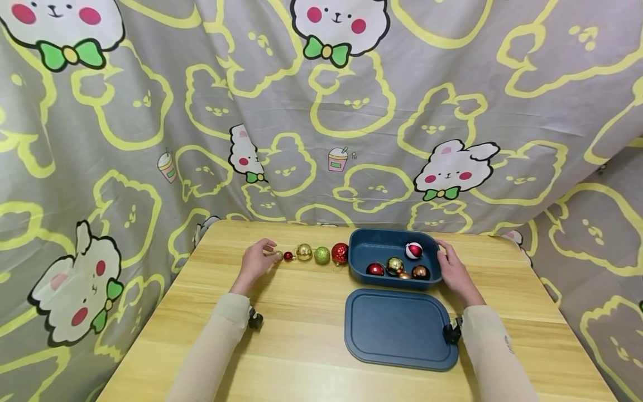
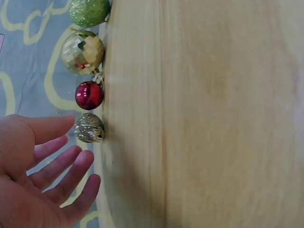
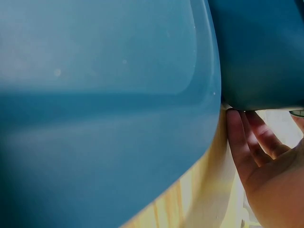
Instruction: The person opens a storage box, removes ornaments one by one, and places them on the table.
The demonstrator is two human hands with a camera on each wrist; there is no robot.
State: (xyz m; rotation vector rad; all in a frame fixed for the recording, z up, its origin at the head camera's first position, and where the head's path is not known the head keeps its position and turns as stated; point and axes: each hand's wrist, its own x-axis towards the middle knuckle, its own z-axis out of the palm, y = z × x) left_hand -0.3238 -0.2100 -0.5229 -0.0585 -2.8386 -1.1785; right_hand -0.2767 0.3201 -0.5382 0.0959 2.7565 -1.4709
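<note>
At the left end of a row of Christmas baubles, my left hand (image 1: 257, 260) has its fingers spread and loosely bent. Its thumb tip is at a small gold glitter bauble (image 2: 89, 128); whether they touch I cannot tell. Beside that lie a small red bauble (image 1: 288, 255), a gold faceted bauble (image 1: 304, 252), a green glitter bauble (image 1: 322, 255) and a larger red bauble (image 1: 340, 253). My right hand (image 1: 456, 272) rests its fairly straight fingers against the right side of a blue box (image 1: 372, 238), which holds several baubles, including a red-and-white bauble (image 1: 414, 250).
A blue lid (image 1: 402, 328) lies flat on the wooden table (image 1: 296, 340), in front of the box and close to the right forearm. Behind the table's back edge hangs a grey patterned curtain (image 1: 296, 117), which also lines both sides.
</note>
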